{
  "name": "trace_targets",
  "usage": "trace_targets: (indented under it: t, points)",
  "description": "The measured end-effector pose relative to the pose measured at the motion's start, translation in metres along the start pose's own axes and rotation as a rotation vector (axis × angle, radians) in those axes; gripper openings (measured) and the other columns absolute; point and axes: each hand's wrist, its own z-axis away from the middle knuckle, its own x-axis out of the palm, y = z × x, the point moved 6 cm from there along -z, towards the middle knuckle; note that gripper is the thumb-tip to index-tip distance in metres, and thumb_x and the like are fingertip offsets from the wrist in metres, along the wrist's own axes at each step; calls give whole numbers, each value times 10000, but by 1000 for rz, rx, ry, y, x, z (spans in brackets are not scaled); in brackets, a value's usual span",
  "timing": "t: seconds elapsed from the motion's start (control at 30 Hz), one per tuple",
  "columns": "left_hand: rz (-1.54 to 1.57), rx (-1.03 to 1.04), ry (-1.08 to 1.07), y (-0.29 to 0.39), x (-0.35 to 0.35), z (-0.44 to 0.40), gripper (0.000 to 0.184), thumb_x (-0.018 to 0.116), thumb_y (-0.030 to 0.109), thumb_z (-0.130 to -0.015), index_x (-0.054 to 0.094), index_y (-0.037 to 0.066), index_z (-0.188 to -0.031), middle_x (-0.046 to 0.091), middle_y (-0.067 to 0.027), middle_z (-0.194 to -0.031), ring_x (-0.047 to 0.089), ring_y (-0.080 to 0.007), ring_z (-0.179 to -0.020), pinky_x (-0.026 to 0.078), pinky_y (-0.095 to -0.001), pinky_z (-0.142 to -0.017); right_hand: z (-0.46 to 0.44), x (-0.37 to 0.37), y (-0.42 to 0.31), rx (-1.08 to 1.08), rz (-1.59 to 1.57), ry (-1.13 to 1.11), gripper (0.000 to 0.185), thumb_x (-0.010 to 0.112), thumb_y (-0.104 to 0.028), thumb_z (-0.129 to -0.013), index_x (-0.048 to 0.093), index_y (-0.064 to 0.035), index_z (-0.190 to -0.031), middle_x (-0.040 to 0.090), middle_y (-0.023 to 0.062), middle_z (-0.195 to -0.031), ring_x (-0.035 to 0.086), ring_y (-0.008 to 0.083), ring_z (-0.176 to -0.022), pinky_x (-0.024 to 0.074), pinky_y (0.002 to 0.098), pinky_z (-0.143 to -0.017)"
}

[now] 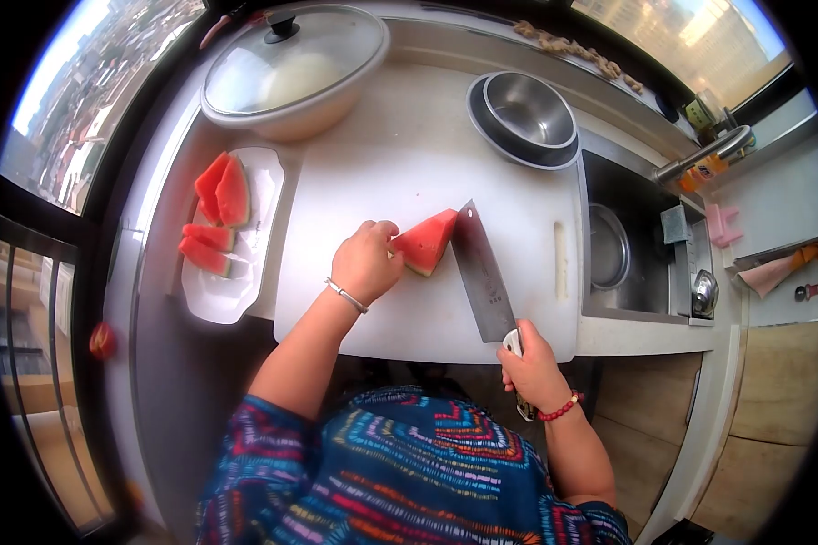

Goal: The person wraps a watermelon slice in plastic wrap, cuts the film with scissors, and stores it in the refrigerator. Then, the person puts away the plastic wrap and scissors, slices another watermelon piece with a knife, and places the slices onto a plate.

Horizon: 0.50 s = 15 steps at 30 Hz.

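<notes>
On the white cutting board lies a wedge of watermelon. My left hand grips its left end, the fingers bent around it. The handle of a broad cleaver is in my right hand. Its blade reaches up and to the left, with the tip close to the wedge's right side; whether they touch is hard to tell. Several watermelon slices rest on a white plate left of the board.
A large bowl with a glass lid stands at the back left. Stacked metal bowls sit at the board's back right. To the right are a sink and a faucet. Ginger pieces line the ledge.
</notes>
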Motion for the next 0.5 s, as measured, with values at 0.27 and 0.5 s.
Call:
trace_targets:
  t: [0.27, 0.5]
  points:
    - [36, 7, -6, 17, 14, 8, 605, 757, 223, -621, 451, -16, -1085, 443, -199, -1098, 540, -348, -940, 470, -373, -823, 7, -1, 6, 0, -51, 24, 313, 492, -50, -822, 416, 44, -1111, 500, 47, -663, 489, 92, -479, 429, 239, -413]
    - [93, 12, 165, 8, 18, 15, 580, 768, 185, -592, 460, -20, -1039, 431, -198, -1119, 505, -352, -982, 448, -378, -854, 10, -3, 6, 5, -33, 46, 328, 487, -39, -832, 401, 43, -1138, 495, 41, -666, 486, 87, -481, 431, 238, -417]
